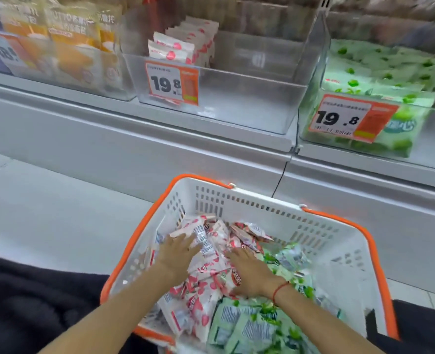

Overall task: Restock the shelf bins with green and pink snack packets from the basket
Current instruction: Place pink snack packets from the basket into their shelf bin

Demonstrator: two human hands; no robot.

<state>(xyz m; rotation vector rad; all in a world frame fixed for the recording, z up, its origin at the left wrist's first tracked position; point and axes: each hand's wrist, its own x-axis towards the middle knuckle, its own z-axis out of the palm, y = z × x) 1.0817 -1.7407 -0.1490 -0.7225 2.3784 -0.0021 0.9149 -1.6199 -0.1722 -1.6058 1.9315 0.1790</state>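
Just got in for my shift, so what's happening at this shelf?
A person is restocking snacks. Both hands, left and right, rest on the pink packets in the basket, with green packets beside them. The pink bin holds only a few packets; the green bin looks fuller.

The near end of the white slotted plastic basket with orange rim (326,241) is running off the bottom edge, taking part of the heap of green-and-white snack packets (249,325) with it. The left hand (178,254) and right hand (252,274) are covering the pink-and-white snack packets (208,284) beneath them, so any grasp is staying unreadable. The clear bin of orange pouches (65,47) is smearing into blur, its small print illegible. The clear bin of green packets (390,80) is being cut by the right edge.
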